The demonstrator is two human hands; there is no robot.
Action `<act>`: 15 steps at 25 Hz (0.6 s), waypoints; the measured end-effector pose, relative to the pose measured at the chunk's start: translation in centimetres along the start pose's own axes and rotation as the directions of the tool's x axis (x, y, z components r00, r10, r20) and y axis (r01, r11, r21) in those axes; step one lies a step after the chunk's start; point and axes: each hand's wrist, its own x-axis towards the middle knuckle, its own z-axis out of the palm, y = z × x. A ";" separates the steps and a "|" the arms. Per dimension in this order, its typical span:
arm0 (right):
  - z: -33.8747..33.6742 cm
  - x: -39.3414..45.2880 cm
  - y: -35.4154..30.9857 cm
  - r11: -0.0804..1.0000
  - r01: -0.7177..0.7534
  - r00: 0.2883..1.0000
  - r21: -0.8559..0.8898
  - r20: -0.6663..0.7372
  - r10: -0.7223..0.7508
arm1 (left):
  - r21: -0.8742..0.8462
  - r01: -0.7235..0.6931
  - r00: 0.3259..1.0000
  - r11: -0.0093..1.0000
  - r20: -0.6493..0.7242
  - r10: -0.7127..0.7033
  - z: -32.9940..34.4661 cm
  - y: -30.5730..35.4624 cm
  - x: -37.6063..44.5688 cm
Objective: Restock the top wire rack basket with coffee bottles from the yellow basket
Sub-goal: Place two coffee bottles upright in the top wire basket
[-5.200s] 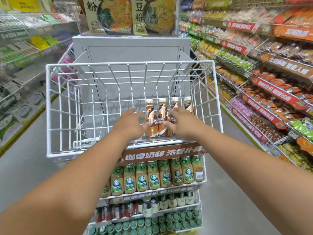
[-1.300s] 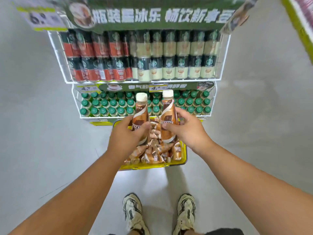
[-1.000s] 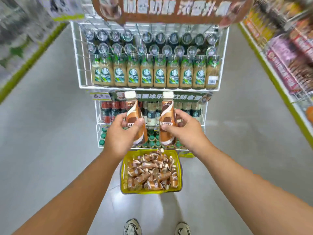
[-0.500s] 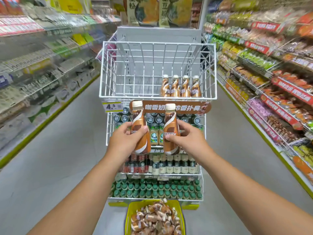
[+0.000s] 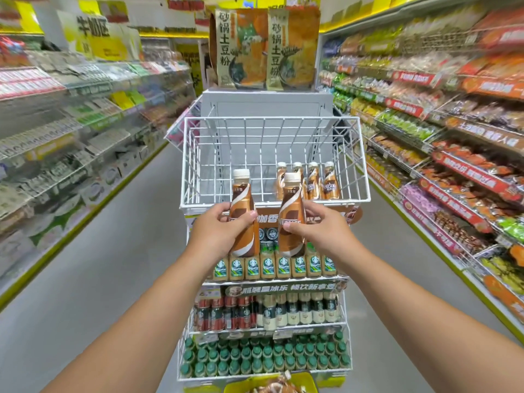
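Note:
My left hand (image 5: 215, 234) grips a brown coffee bottle (image 5: 243, 211) with a white cap, held upright. A second, matching coffee bottle (image 5: 292, 214) stands upright in my right hand (image 5: 320, 231). Both bottles are level with the front rim of the white top wire basket (image 5: 226, 154), just in front of it. Several coffee bottles (image 5: 317, 182) stand in a row at the basket's front right. The yellow basket (image 5: 303, 382) with more bottles peeks in at the bottom edge.
Lower rack tiers hold green-labelled bottles (image 5: 269, 268), dark and cream bottles (image 5: 269, 310) and green-capped bottles (image 5: 263, 355). A grey display stand (image 5: 266, 106) with noodle packs rises behind the rack. Stocked shelves (image 5: 453, 137) line both sides of the grey aisle floor (image 5: 113, 265).
Both hands have risen with their bottles from the yellow basket on the floor up to the top basket's front rim. My view has tilted upward with them.

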 end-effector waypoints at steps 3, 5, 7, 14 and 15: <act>-0.2 1.9 -0.6 1.000 0.004 1.000 -0.009 -0.013 -0.004 | 0.034 -0.017 1.000 0.999 -0.005 0.017 0.2 0.8 2.0; -0.6 3.4 -1.1 1.000 0.011 1.000 -0.019 -0.016 -0.011 | 0.036 -0.010 1.000 0.999 0.000 0.010 0.6 1.2 3.3; -1.2 5.4 -1.3 1.000 0.012 1.000 -0.004 -0.004 -0.012 | 0.032 -0.014 1.000 0.999 -0.005 0.014 1.0 1.7 4.7; -3.6 13.1 -1.4 0.998 0.037 0.995 0.040 0.086 -0.041 | 0.007 -0.005 0.995 1.000 -0.098 0.005 4.2 4.1 9.7; -4.0 13.9 -1.5 0.998 0.042 0.993 0.046 0.105 -0.047 | 0.013 0.006 0.994 1.000 -0.109 -0.005 4.6 4.2 10.4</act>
